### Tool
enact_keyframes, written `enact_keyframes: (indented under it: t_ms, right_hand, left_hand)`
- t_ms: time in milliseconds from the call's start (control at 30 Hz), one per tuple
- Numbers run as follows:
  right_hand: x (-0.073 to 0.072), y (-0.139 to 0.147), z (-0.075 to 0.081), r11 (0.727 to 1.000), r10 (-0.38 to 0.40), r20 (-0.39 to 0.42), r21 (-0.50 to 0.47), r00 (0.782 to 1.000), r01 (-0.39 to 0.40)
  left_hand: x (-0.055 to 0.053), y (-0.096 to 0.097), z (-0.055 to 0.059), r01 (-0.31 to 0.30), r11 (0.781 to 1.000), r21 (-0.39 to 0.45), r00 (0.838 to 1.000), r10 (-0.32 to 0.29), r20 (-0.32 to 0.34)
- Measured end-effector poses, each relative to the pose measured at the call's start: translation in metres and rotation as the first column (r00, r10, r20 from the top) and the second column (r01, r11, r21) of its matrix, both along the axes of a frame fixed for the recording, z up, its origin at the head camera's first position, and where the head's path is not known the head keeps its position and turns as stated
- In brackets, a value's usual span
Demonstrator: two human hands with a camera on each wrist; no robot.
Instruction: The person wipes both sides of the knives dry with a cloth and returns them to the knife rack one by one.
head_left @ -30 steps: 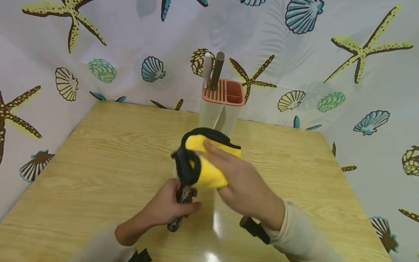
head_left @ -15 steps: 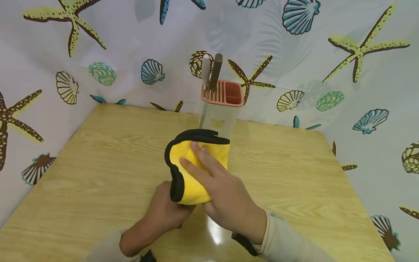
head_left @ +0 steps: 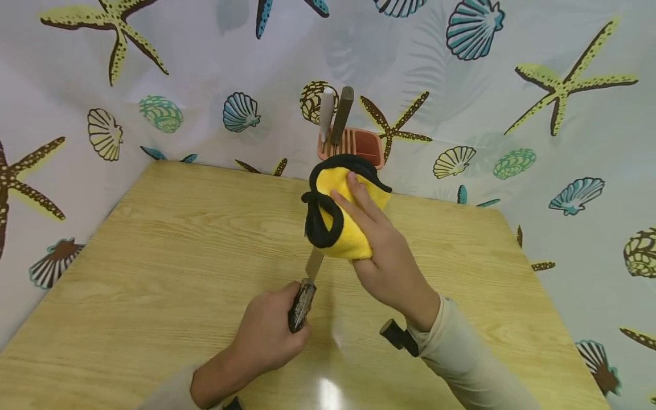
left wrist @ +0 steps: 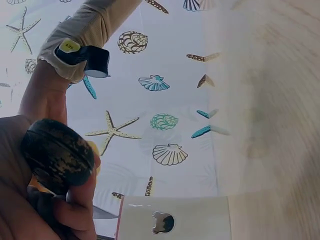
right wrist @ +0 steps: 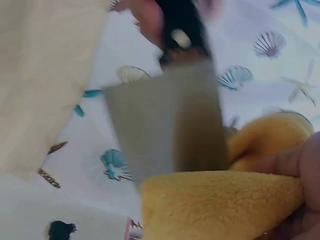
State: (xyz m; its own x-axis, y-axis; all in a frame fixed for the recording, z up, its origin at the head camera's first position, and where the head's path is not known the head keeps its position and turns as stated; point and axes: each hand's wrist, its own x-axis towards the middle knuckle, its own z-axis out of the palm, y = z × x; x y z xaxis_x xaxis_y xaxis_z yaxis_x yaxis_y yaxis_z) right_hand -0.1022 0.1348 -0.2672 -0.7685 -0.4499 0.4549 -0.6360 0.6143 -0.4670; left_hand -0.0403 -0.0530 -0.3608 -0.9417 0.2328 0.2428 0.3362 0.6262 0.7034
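Note:
My left hand [head_left: 266, 330] grips the worn black handle [head_left: 302, 304] of a cleaver above the table. Its broad metal blade [right wrist: 155, 120] shows plainly in the right wrist view, pointing away from the left hand. A yellow cloth [head_left: 351, 242] with black edging is folded over the far part of the blade. My right hand [head_left: 392, 267] holds this cloth, fingers spread along its upper face, the cloth lying round one edge of the blade. The blade's far end is hidden beneath it. In the left wrist view the handle's butt [left wrist: 57, 155] sticks out of the fist.
Behind the cloth stands a white knife holder [left wrist: 135, 220] with a pink slotted top [head_left: 379, 154]. A white-handled knife [head_left: 326, 114] and a dark-handled knife [head_left: 342, 114] stand in its slots. The wooden table [head_left: 195, 239] meets a shell-patterned cloth backdrop [head_left: 287, 57].
The right hand first drew the cloth back over the left hand, then slid it forward along the blade. The cleaver's handle and near blade show again; the left hand stays on the handle.

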Motion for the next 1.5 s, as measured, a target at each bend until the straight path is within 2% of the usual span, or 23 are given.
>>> enact_keyframes:
  t_ms: [233, 333, 400, 433, 533, 633, 667, 833, 933, 1000, 1033, 1100, 1133, 1200, 1267, 1333, 1367, 1433, 1467, 1500]
  right_hand:
    - [-0.015, 0.022, 0.024, 0.986, 0.008, 0.166, -0.168, 0.986, 0.021]
    - [-0.022, 0.034, 0.032, 0.964, 0.023, 0.269, -0.263, 0.963, 0.05]
    - [-0.027, 0.044, 0.036, 0.926, 0.066, 0.378, -0.369, 0.923, 0.085]
    - [-0.031, 0.049, 0.037, 0.894, 0.108, 0.439, -0.436, 0.892, 0.106]
    - [-0.041, 0.064, 0.038, 0.766, 0.264, 0.576, -0.612, 0.774, 0.195]
    - [-0.053, 0.077, 0.032, 0.667, 0.402, 0.621, -0.702, 0.673, 0.25]
    - [-0.057, 0.08, 0.028, 0.642, 0.439, 0.622, -0.722, 0.648, 0.258]
    - [-0.069, 0.088, 0.008, 0.545, 0.549, 0.631, -0.767, 0.548, 0.338]
    - [-0.07, 0.089, -0.004, 0.511, 0.56, 0.652, -0.757, 0.51, 0.407]
    - [-0.068, 0.089, -0.01, 0.502, 0.554, 0.671, -0.741, 0.493, 0.445]
    - [-0.067, 0.09, -0.012, 0.496, 0.55, 0.676, -0.736, 0.49, 0.46]
    - [-0.064, 0.091, -0.014, 0.491, 0.528, 0.683, -0.73, 0.504, 0.475]
    - [-0.062, 0.091, -0.014, 0.485, 0.519, 0.678, -0.735, 0.52, 0.475]
    - [-0.058, 0.093, -0.013, 0.459, 0.5, 0.651, -0.758, 0.571, 0.463]
    - [-0.054, 0.094, -0.013, 0.406, 0.491, 0.605, -0.796, 0.627, 0.449]
    - [-0.049, 0.097, -0.013, 0.342, 0.493, 0.551, -0.835, 0.674, 0.431]
    - [-0.047, 0.098, -0.013, 0.312, 0.493, 0.526, -0.851, 0.693, 0.423]
    - [-0.043, 0.102, -0.014, 0.261, 0.497, 0.486, -0.874, 0.719, 0.41]
    - [-0.041, 0.103, -0.015, 0.24, 0.495, 0.471, -0.882, 0.73, 0.406]
    - [-0.039, 0.103, -0.015, 0.222, 0.49, 0.459, -0.888, 0.741, 0.403]
  left_hand:
    - [0.003, 0.0, 0.005, 0.058, 0.998, -0.026, 0.998, -0.057, 0.01]
    - [0.004, -0.001, 0.008, 0.099, 0.995, -0.009, 0.995, -0.099, 0.032]
    - [0.005, -0.001, 0.01, 0.12, 0.993, 0.004, 0.992, -0.12, 0.051]
    - [0.005, -0.001, 0.011, 0.128, 0.992, 0.01, 0.99, -0.129, 0.057]
    - [0.006, -0.003, 0.012, 0.144, 0.989, 0.019, 0.987, -0.145, 0.065]
    - [0.007, -0.004, 0.012, 0.164, 0.986, 0.023, 0.985, -0.165, 0.058]
    - [0.008, -0.004, 0.012, 0.169, 0.985, 0.02, 0.984, -0.17, 0.051]
    - [0.009, -0.005, 0.015, 0.2, 0.979, 0.047, 0.978, -0.202, 0.054]
    - [0.006, -0.006, 0.019, 0.204, 0.974, 0.102, 0.971, -0.215, 0.108]
    - [0.003, -0.008, 0.02, 0.197, 0.969, 0.148, 0.96, -0.222, 0.171]
    - [0.002, -0.009, 0.02, 0.196, 0.965, 0.174, 0.952, -0.229, 0.201]
    - [-0.001, -0.011, 0.018, 0.202, 0.95, 0.239, 0.931, -0.262, 0.254]
    - [-0.002, -0.012, 0.017, 0.211, 0.936, 0.281, 0.916, -0.29, 0.277]
    - [-0.005, -0.013, 0.013, 0.232, 0.898, 0.374, 0.879, -0.358, 0.315]
    - [-0.007, -0.014, 0.011, 0.235, 0.863, 0.447, 0.847, -0.408, 0.342]
    - [-0.009, -0.015, 0.009, 0.218, 0.838, 0.501, 0.824, -0.433, 0.366]
    - [-0.01, -0.016, 0.009, 0.207, 0.829, 0.519, 0.819, -0.437, 0.372]
    - [-0.012, -0.019, 0.009, 0.191, 0.809, 0.556, 0.816, -0.445, 0.369]
    - [-0.013, -0.02, 0.009, 0.183, 0.791, 0.584, 0.809, -0.459, 0.367]
    - [-0.014, -0.022, 0.01, 0.181, 0.76, 0.624, 0.797, -0.485, 0.36]
